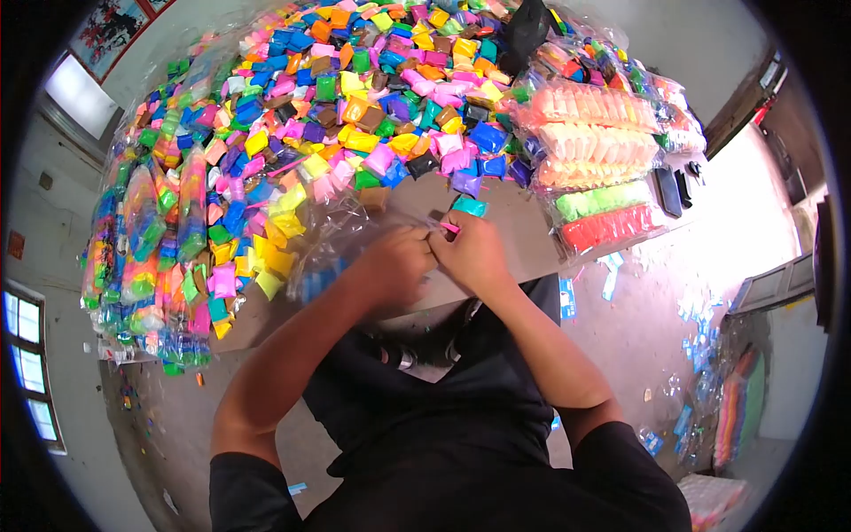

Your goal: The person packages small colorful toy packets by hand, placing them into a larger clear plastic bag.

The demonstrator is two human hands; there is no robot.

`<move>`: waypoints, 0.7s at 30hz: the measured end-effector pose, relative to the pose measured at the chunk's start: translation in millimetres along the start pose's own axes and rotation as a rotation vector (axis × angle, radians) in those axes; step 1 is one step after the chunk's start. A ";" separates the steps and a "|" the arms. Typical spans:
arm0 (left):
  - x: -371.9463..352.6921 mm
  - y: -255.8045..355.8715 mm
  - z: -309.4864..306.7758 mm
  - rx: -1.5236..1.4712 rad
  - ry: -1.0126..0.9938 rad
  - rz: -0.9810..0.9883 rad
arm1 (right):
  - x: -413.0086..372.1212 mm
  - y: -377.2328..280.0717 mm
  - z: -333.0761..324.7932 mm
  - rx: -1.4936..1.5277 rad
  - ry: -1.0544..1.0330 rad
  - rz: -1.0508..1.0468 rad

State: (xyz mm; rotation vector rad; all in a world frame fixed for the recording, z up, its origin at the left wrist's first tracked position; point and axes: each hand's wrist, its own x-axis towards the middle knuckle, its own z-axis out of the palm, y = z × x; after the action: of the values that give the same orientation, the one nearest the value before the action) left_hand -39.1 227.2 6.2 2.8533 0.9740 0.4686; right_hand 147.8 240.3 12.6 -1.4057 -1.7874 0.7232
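My left hand (pixel 399 264) is closed and smeared by motion, its fingers curled at the gathered end of a clear plastic bag (pixel 332 235). Bluish contents show dimly through the bag beside my wrist. My right hand (pixel 474 254) touches the left at the fingertips. It is closed in a pinch, and a thin pink strip (pixel 450 228) sticks out between thumb and forefinger. Just beyond the knuckles lies a teal packet (pixel 470 207). Both hands are over the brown tabletop (pixel 523 222) near its front edge.
A big heap of small coloured packets (pixel 355 111) covers the table's far side. Filled clear bags (pixel 142 239) stand at the left; bags of peach, green and red packets (pixel 594 142) lie at the right. A black phone (pixel 667 192) rests near the right edge. Blue-and-white scraps (pixel 700 346) litter the floor.
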 end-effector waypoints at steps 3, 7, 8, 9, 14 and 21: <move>2.5 -5.3 5.8 -0.004 0.033 0.006 | 6.2 2.2 3.3 -0.006 0.001 -0.035; 4.3 -7.4 5.6 -0.012 -0.131 -0.035 | 7.7 5.5 0.9 -0.066 0.029 -0.068; 3.7 -7.2 4.1 -0.015 -0.115 -0.008 | 8.0 7.9 0.1 -0.067 0.037 -0.108; 3.5 -6.1 0.7 -0.014 -0.115 -0.007 | 8.4 8.8 -0.7 -0.068 0.045 -0.147; 0.4 -0.5 -6.3 -0.037 -0.050 -0.007 | 8.3 4.0 -4.6 -0.009 0.038 -0.123; -3.3 2.9 -16.7 0.013 -0.126 -0.037 | 8.9 13.3 -2.7 0.062 -0.045 -0.093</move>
State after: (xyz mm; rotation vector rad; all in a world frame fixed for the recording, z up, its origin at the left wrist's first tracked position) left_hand -45.1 222.7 21.8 2.8310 1.0082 0.2755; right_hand 156.3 252.2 5.4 -1.2658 -1.8368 0.7597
